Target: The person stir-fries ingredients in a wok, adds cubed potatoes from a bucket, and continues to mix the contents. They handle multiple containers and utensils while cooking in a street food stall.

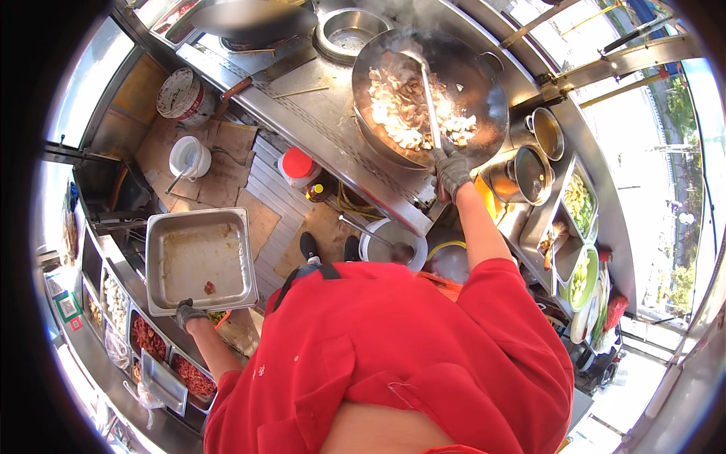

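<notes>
My right hand (451,172), in a grey glove, grips the handle of a long metal wok ladle (429,105). The ladle's head rests among sliced pieces of meat (397,113) inside a large dark wok (488,113), and steam rises from it. Off to my left, my gloved left hand (189,314) holds the near rim of a deep steel pan (198,258). One small reddish scrap (210,288) and some greasy liquid lie on the pan's floor. The fingers under the pan's rim are partly hidden.
A knife (235,89) lies at the steel counter's edge (317,130). Below stand a red-lidded tub (298,163) and white buckets (190,159), (394,244). Steel pots (530,173) and vegetable containers (578,193) line the right. Trays of raw meat (193,374) stand at lower left.
</notes>
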Demonstrator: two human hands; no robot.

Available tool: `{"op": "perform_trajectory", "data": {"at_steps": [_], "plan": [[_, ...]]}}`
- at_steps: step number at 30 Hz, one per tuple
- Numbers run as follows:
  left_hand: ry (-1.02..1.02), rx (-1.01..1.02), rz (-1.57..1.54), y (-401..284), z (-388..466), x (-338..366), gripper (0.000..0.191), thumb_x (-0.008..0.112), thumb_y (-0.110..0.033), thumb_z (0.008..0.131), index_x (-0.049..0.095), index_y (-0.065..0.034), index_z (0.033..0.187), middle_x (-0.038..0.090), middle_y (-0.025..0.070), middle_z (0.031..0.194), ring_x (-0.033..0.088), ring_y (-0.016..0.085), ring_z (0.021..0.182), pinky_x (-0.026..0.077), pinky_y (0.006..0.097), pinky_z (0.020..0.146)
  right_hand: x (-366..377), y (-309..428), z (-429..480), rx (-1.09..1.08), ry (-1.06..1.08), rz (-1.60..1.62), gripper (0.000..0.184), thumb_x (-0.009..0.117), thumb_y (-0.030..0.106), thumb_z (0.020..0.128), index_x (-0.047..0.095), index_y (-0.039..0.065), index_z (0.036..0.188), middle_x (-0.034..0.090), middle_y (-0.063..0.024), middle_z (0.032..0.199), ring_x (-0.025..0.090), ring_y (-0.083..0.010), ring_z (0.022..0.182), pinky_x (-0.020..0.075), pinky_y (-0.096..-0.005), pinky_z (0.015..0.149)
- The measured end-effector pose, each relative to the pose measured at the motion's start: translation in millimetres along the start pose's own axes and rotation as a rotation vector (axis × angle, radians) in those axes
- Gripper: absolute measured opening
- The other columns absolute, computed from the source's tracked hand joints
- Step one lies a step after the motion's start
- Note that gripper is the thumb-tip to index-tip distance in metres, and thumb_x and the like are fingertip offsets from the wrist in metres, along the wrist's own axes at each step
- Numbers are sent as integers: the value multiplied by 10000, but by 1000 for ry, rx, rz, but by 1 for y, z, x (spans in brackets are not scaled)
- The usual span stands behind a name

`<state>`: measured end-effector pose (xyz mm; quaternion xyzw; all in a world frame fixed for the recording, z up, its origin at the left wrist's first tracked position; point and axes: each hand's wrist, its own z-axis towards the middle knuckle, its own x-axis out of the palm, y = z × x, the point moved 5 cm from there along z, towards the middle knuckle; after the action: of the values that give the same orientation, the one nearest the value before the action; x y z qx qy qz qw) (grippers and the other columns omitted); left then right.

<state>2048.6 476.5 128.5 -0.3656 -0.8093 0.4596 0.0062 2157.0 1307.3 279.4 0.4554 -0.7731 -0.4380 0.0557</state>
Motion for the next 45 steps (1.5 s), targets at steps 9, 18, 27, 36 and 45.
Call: {"op": "perform_trajectory", "data": {"at_steps": [9,18,27,36,45], "plan": [[34,7,-2,17,-1,49,163,689,-52,624,538,-88,676,585,85,752,538,260,618,476,426,610,-89,-28,-177,142,10,-202,504,541,191,950,402,198,1435,483,11,650,433,-81,502,405,-258,400],[87,15,21,10,-25,90,159,685,-51,625,539,-86,680,584,85,756,539,262,624,472,432,611,-119,-36,-167,35,70,-708,514,498,268,963,363,187,1452,622,-69,863,521,-120,532,465,-284,492],[92,43,-11,-3,-25,81,156,680,-50,626,540,-85,684,584,86,761,541,264,630,469,437,611,-13,-18,-16,-44,-74,112,312,513,288,957,544,113,1214,534,-32,635,447,-147,442,386,-320,410],[28,0,4,3,-22,49,152,676,-49,627,542,-84,688,583,86,765,542,267,637,465,443,612,-111,-61,-100,-174,-8,-611,477,507,266,965,416,176,1425,631,-36,821,559,-148,614,494,-302,610],[71,12,3,3,-23,70,148,672,-47,628,543,-82,692,583,86,770,544,269,643,462,449,613,-94,-72,-88,34,-250,248,445,516,272,973,415,248,1406,468,2,591,422,-113,417,388,-266,362]]}}
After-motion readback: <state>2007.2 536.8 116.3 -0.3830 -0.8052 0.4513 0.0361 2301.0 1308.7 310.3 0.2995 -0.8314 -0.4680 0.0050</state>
